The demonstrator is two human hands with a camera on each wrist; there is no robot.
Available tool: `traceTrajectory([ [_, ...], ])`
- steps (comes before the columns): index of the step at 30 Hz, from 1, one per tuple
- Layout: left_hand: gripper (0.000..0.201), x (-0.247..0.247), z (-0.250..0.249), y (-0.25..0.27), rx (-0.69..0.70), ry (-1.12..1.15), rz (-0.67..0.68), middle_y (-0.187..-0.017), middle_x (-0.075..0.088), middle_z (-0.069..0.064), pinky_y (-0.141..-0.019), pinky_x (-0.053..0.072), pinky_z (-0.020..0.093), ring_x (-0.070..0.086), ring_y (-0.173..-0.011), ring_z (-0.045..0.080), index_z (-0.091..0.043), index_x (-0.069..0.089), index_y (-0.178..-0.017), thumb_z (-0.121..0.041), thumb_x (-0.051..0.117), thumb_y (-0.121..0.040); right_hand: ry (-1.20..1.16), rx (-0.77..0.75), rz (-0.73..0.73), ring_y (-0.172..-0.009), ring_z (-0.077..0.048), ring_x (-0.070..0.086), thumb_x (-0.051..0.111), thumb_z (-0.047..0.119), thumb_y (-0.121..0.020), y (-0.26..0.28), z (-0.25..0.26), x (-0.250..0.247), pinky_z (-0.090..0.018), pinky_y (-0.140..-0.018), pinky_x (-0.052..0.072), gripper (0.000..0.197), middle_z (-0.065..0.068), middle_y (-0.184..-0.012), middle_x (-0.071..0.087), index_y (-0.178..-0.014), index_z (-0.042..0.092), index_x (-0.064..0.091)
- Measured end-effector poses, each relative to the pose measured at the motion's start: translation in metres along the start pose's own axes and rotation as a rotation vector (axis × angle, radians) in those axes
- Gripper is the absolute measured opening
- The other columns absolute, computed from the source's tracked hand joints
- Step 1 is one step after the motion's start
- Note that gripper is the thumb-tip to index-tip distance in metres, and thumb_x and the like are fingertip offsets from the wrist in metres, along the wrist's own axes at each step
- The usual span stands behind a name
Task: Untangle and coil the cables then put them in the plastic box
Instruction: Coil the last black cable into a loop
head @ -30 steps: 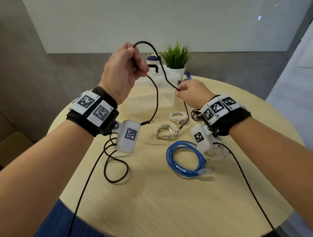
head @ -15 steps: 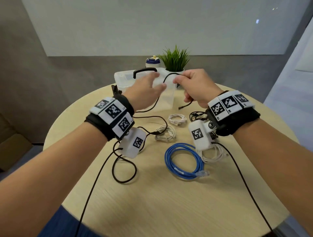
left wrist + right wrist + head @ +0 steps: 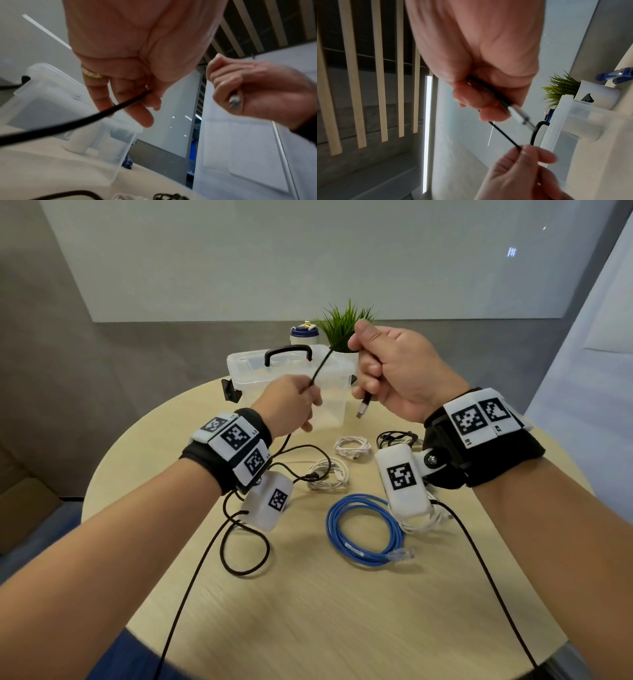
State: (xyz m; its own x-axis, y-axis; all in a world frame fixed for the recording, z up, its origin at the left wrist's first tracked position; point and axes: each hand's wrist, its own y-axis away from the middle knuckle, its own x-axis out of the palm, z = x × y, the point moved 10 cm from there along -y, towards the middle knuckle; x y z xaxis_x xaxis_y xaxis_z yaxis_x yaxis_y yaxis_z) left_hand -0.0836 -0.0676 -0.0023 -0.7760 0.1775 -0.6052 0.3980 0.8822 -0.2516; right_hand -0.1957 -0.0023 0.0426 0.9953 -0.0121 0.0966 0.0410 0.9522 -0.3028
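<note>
1. Black cable [image 3: 320,370] stretched taut between both hands above the plastic box [image 3: 291,378], seemingly for coiling.
2. Pinched by left hand [image 3: 291,405]; plug end gripped in right hand [image 3: 394,371].

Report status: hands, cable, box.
Left hand pinches black cable; right hand grips its plug end. Cable uncoiled, tail on table. Box lid on.
</note>
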Motion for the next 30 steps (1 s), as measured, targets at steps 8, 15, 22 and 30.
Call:
traceTrajectory([
  [8,0.028,0.058,-0.001,0.033,0.107,-0.322,0.392,-0.061,0.046,-0.004,-0.043,0.039,0.012,0.044,-0.047,0.009,-0.010,0.060,-0.111,-0.025,0.039,-0.101,-0.049,-0.022,-0.138,-0.052,-0.010,0.038,0.037,0.019,-0.104,-0.001,-0.006,-0.010,-0.021,-0.045,0.031,0.024,-0.001,-0.068,0.049,-0.102,0.007,0.058],
  [15,0.022,0.017,-0.048,0.035,0.359,-0.441,0.259,-0.060,0.051,-0.010,-0.050,0.033,0.009,0.047,-0.049,-0.004,-0.017,0.066,-0.085,-0.031,0.052,-0.095,0.559,0.025,-0.087,-0.088,-0.026,0.069,0.050,0.023,-0.099,-0.005,-0.034,-0.013,-0.045,-0.089,0.054,0.018,-0.011,-0.093,0.071,-0.098,0.014,0.065],
  [22,0.017,-0.054,-0.050,0.006,0.317,-0.252,-0.230,-0.060,0.049,-0.009,-0.051,0.033,0.010,0.044,-0.054,0.005,-0.020,0.062,-0.082,-0.032,0.056,-0.093,0.259,0.164,0.124,-0.037,-0.009,0.022,0.033,0.040,-0.103,0.012,-0.050,0.011,-0.025,-0.043,0.021,0.046,0.007,-0.041,0.027,-0.074,0.009,0.052],
  [30,0.013,0.048,-0.016,0.028,0.236,-0.423,0.286,-0.077,0.066,-0.012,-0.057,0.037,0.006,0.056,-0.068,0.002,-0.020,0.061,-0.088,-0.017,0.050,-0.093,-0.363,0.004,-0.044,-0.103,-0.027,0.067,0.030,0.029,-0.105,0.000,-0.013,0.004,-0.039,-0.082,0.057,0.040,-0.019,-0.111,0.066,-0.082,0.008,0.055],
])
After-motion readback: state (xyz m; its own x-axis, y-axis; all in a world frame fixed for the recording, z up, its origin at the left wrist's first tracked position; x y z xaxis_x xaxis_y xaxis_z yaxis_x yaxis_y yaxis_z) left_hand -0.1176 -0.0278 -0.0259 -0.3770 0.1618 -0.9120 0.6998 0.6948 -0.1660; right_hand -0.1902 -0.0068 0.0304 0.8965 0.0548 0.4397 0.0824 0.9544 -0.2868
